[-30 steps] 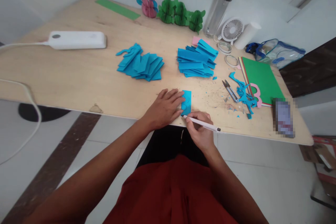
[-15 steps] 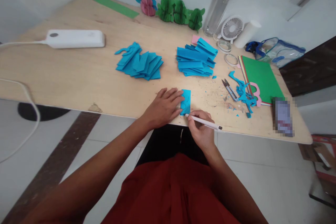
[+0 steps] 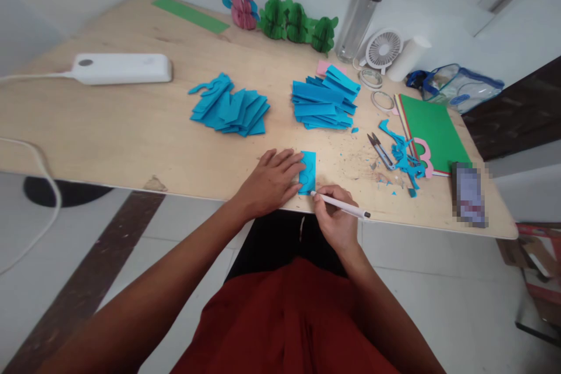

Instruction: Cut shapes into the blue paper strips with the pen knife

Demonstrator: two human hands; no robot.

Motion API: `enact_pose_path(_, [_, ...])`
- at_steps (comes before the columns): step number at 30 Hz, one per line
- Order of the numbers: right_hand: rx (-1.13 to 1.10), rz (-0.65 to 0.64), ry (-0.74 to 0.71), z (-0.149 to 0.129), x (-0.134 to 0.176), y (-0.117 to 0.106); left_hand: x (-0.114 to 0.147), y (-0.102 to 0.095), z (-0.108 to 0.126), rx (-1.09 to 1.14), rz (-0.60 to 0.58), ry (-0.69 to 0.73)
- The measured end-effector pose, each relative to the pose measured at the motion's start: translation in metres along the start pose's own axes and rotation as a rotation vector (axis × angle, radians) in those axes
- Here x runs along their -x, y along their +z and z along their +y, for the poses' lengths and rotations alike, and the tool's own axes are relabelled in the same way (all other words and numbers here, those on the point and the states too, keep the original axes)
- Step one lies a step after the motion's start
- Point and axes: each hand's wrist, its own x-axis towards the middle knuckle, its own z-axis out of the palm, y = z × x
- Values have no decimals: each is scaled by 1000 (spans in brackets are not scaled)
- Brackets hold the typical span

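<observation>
A small blue paper piece (image 3: 308,170) lies at the table's front edge, with a curved outline drawn on it. My left hand (image 3: 272,178) rests flat with fingers stretched, their tips on the paper's left side. Between the fingers of my right hand (image 3: 339,219) is a white pen (image 3: 342,205), its tip at the paper's lower right corner. Beyond my hands lie a pile of folded blue strips (image 3: 324,102) and a looser pile of blue paper pieces (image 3: 230,106).
Thread snips (image 3: 380,151), blue scraps (image 3: 401,152), a pink cutout (image 3: 423,158), green sheets (image 3: 433,128) and a phone (image 3: 468,194) lie to the right. Behind stand a bottle (image 3: 362,20), a fan (image 3: 384,49) and green paper crafts (image 3: 295,22). A white power bank (image 3: 123,68) sits left.
The view has shifted slightly. More of the drawn outline on the blue paper shows now. Both hands keep nearly the same place, the pen still in the right one.
</observation>
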Motion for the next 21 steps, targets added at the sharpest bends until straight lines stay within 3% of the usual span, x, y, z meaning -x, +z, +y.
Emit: enact_pose_path(21, [41, 76, 11, 4, 0, 1, -1, -3, 0, 15, -31, 2])
